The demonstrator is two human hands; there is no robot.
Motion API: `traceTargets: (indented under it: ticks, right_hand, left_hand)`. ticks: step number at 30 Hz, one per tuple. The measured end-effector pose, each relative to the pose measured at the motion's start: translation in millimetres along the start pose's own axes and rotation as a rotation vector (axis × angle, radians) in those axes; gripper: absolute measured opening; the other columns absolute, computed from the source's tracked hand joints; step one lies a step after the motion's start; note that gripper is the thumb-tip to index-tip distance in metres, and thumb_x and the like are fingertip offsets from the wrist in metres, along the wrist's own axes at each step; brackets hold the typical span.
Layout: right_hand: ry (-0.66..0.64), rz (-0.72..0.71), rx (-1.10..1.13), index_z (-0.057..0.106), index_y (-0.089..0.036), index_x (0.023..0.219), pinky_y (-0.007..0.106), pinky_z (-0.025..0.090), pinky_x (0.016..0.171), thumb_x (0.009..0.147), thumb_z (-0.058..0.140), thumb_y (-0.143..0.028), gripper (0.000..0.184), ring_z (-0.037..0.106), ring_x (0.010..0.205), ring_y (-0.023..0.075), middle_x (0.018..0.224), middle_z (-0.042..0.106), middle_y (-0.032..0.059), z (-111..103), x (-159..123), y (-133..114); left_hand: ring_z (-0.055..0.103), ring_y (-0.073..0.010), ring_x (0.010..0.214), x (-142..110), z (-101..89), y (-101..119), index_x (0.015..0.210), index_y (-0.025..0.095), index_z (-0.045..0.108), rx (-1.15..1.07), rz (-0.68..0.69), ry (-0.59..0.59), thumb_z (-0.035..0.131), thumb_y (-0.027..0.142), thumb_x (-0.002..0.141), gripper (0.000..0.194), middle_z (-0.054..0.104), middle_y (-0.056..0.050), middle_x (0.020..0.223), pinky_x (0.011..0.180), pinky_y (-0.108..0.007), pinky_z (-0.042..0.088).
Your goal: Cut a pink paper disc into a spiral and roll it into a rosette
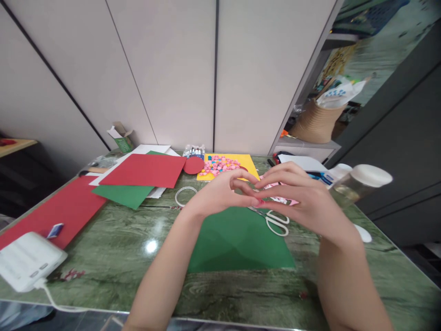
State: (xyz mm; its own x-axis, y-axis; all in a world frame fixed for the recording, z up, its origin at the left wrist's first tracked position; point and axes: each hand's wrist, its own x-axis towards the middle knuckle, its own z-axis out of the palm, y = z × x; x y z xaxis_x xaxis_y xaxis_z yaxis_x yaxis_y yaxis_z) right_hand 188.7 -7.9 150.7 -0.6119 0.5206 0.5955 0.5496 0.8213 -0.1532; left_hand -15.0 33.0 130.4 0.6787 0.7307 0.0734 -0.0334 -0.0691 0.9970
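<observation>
My left hand [223, 193] and my right hand [299, 195] are raised above a green sheet of paper [241, 243], their fingertips meeting in the middle. Fingers and thumbs on both are bent inward and pressed together. A small red spot shows where the thumbs meet; I cannot tell whether it is a nail or a tiny thing between them. Below and behind my right fingers lie white-handled scissors [277, 224], their blades partly hidden. Pink patterned pieces [287, 201] show just behind the right fingers.
Pink beads or pellets [220, 165] are heaped on a yellow sheet [246, 161], beside a red disc [193, 165]. Red paper [144, 170] and a green sheet [124, 195] are stacked left, near a white ring [186, 196]. A white device [29, 262] sits front left; a lidded jar [361, 181] stands right.
</observation>
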Motion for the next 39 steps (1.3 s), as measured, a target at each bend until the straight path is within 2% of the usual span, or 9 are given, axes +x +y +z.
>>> traceTargets:
  ticks: [2,4,9,12,14,21,31,36,39]
  right_hand:
    - [-0.040,-0.006,0.019,0.069,-0.024,0.091,0.039,0.048,0.082,0.083,0.066,-0.022,0.008,0.055,0.100,0.0221,0.098,0.069,0.0044,0.7,0.5,-0.2]
    - [-0.025,-0.010,0.007,0.069,-0.023,0.090,0.039,0.048,0.082,0.083,0.067,-0.022,0.008,0.056,0.098,0.0220,0.097,0.069,0.0044,1.7,1.2,-0.1]
    - [0.174,-0.016,-0.142,0.067,-0.025,0.092,0.041,0.048,0.082,0.082,0.068,-0.020,0.011,0.058,0.093,0.0217,0.095,0.070,0.0039,4.5,2.4,2.6]
    - [0.266,-0.036,-0.222,0.067,-0.025,0.092,0.041,0.048,0.081,0.080,0.069,-0.018,0.014,0.059,0.093,0.0230,0.094,0.071,0.0038,5.7,2.0,4.2]
    - [0.281,-0.041,-0.248,0.066,-0.025,0.092,0.041,0.048,0.082,0.080,0.069,-0.018,0.015,0.059,0.093,0.0235,0.095,0.071,0.0038,6.4,1.6,4.5]
    - [0.226,-0.034,-0.202,0.065,-0.024,0.096,0.040,0.047,0.084,0.081,0.069,-0.017,0.017,0.058,0.096,0.0225,0.099,0.070,0.0041,6.3,1.8,1.7]
    - [0.068,-0.005,-0.060,0.066,-0.024,0.096,0.040,0.047,0.086,0.083,0.066,-0.019,0.015,0.055,0.100,0.0223,0.103,0.067,0.0044,0.5,0.3,-0.4]
    - [0.042,-0.044,-0.020,0.066,-0.023,0.101,0.040,0.048,0.084,0.083,0.065,-0.017,0.018,0.054,0.102,0.0220,0.106,0.067,0.0054,2.1,0.7,0.7]
    - [0.089,-0.038,-0.044,0.066,-0.022,0.099,0.039,0.048,0.084,0.082,0.067,-0.017,0.018,0.056,0.099,0.0220,0.102,0.068,0.0058,3.5,2.3,0.7]
  left_hand:
    - [0.064,-0.0160,0.083,-1.7,-0.6,1.3,0.097,0.019,0.061,0.080,0.006,-0.022,0.076,0.021,0.067,0.034,0.067,-0.001,0.079,0.076,-0.030,0.046]
    - [0.064,-0.0161,0.083,-1.9,0.0,1.2,0.097,0.019,0.061,0.078,0.003,-0.015,0.075,0.022,0.068,0.033,0.067,-0.002,0.081,0.077,-0.030,0.047]
    - [0.065,-0.0159,0.088,3.6,7.6,-4.1,0.100,0.020,0.059,-0.134,0.044,0.117,0.072,0.025,0.073,0.030,0.069,-0.003,0.084,0.081,-0.031,0.046]
    - [0.065,-0.0156,0.086,7.9,12.7,-7.1,0.099,0.019,0.061,-0.269,0.083,0.145,0.074,0.022,0.071,0.030,0.070,-0.002,0.084,0.082,-0.031,0.046]
    - [0.065,-0.0151,0.084,9.6,14.4,-8.0,0.098,0.019,0.062,-0.319,0.087,0.147,0.074,0.021,0.070,0.030,0.070,-0.001,0.083,0.082,-0.031,0.045]
    - [0.065,-0.0139,0.084,7.9,10.7,-6.3,0.098,0.019,0.063,-0.276,0.074,0.104,0.075,0.020,0.069,0.031,0.069,-0.001,0.082,0.083,-0.030,0.046]
    - [0.062,-0.0104,0.072,4.4,7.8,-3.8,0.095,0.020,0.059,-0.123,0.020,0.069,0.077,0.021,0.066,0.034,0.066,0.002,0.075,0.073,-0.026,0.046]
    - [0.064,-0.0152,0.085,0.7,7.4,-2.3,0.101,0.023,0.059,0.035,0.008,0.100,0.075,0.022,0.067,0.038,0.068,0.001,0.080,0.077,-0.029,0.047]
    - [0.064,-0.0160,0.088,0.6,8.8,-1.2,0.102,0.023,0.060,0.024,0.018,0.118,0.073,0.027,0.071,0.034,0.068,-0.002,0.084,0.075,-0.028,0.047]
